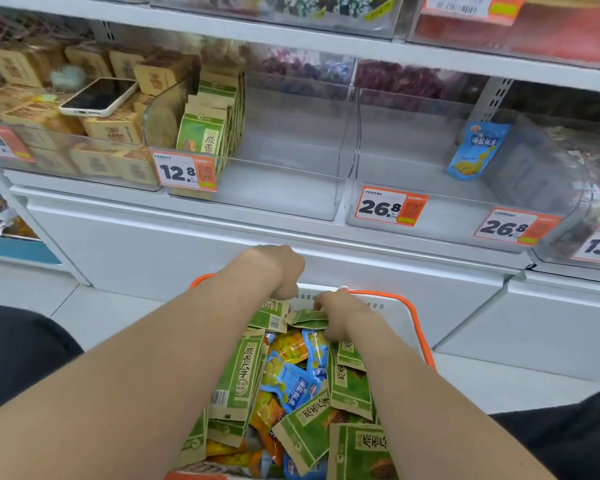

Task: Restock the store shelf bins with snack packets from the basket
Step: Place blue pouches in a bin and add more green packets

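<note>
1. The right hand (336, 317) curls its fingers on a green packet (307, 319) at the far end of the basket (420, 329).
2. The left hand (279, 271) bends down at the wrist over a second packet (270, 314). Its fingers are hidden, so its grip cannot be told.
3. Both forearms stretch forward over the heaped snack packets (291, 382).

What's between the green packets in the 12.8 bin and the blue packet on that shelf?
Nothing stocked: in the head view, only bare bin floor and a clear divider wall separate the green packets from the blue packet.
</note>
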Motion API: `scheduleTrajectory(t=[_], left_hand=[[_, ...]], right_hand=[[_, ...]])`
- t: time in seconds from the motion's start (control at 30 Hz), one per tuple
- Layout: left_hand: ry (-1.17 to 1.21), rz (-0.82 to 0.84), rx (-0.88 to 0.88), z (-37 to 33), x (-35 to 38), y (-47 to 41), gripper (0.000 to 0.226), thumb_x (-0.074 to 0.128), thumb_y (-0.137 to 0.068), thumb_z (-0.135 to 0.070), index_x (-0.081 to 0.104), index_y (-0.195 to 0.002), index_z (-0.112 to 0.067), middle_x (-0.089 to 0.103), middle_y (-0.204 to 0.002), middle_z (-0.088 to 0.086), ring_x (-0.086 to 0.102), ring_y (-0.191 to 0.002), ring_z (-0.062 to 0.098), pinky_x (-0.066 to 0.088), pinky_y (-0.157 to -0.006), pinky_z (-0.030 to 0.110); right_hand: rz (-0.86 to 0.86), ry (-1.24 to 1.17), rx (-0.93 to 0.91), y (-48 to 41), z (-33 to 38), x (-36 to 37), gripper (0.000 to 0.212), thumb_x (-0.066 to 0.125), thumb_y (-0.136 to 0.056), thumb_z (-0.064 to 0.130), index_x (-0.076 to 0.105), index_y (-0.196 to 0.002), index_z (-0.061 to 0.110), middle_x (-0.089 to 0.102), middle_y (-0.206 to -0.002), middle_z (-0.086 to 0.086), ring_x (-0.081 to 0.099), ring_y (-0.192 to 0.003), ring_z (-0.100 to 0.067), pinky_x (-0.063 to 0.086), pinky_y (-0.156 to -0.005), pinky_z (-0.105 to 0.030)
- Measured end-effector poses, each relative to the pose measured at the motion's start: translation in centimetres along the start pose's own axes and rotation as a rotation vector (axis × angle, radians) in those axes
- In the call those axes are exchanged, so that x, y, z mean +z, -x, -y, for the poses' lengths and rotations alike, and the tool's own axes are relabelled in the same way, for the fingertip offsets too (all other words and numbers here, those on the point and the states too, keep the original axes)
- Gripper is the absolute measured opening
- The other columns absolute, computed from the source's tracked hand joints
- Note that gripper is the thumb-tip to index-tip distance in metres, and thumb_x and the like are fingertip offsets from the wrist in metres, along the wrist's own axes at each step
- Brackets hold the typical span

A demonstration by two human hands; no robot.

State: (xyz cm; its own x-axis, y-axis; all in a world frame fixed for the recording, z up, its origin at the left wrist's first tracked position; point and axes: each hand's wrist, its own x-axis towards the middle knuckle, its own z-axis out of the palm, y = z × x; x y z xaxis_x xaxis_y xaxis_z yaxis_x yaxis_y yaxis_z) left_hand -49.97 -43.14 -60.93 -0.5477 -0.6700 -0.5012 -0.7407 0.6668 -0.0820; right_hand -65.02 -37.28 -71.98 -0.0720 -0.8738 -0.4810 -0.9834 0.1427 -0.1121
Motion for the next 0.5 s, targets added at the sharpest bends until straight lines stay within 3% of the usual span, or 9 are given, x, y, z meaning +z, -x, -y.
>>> scheduleTrajectory(t=[0.2, 0.37, 0.43, 0.5], left_hand=[[-0.003, 0.021, 0.047, -0.2, -1.5, -2.4, 0.034, 0.048, -0.098, -0.006, 0.066, -0.127, -0.011, 0.064, -0.127, 0.009, 0.066, -0.106, 0.03, 0.057, -0.087, 0.04], [-0.011, 0.025, 0.028, 0.4, -2.5, -2.2, 0.042, 0.051, -0.098, 0.001, 0.06, -0.137, -0.012, 0.061, -0.135, 0.011, 0.063, -0.106, 0.027, 0.049, -0.078, 0.034], [0.027, 0.05, 0.001, 1.2, -2.2, -2.1, 0.064, 0.066, -0.094, -0.002, 0.044, -0.152, -0.017, 0.055, -0.144, 0.009, 0.061, -0.109, 0.028, 0.053, -0.085, 0.035], [0.029, 0.148, -0.015, 2.2, -1.6, -1.9, 0.112, 0.093, -0.076, -0.017, 0.021, -0.162, -0.028, 0.05, -0.152, 0.003, 0.06, -0.124, 0.031, 0.054, -0.099, 0.044]], right_hand=[[-0.053, 0.218, -0.053, -0.9, -0.8, -0.7, 0.033, 0.065, -0.089, 0.009, 0.062, -0.12, 0.018, 0.062, -0.114, -0.009, 0.063, -0.105, -0.032, 0.046, -0.072, -0.036], [-0.169, -0.005, -0.067, -1.0, -0.1, -2.4, 0.032, 0.053, -0.092, 0.015, 0.063, -0.122, 0.014, 0.066, -0.119, -0.015, 0.064, -0.105, -0.037, 0.052, -0.08, -0.038], [-0.208, -0.122, -0.078, -0.5, 0.7, -2.8, 0.034, 0.048, -0.094, 0.019, 0.063, -0.124, 0.014, 0.066, -0.122, -0.016, 0.063, -0.109, -0.039, 0.054, -0.085, -0.041], [-0.293, -0.295, -0.103, -0.1, 1.6, -3.0, 0.03, 0.044, -0.097, 0.021, 0.066, -0.115, 0.015, 0.069, -0.117, -0.016, 0.063, -0.107, -0.039, 0.054, -0.087, -0.043]])
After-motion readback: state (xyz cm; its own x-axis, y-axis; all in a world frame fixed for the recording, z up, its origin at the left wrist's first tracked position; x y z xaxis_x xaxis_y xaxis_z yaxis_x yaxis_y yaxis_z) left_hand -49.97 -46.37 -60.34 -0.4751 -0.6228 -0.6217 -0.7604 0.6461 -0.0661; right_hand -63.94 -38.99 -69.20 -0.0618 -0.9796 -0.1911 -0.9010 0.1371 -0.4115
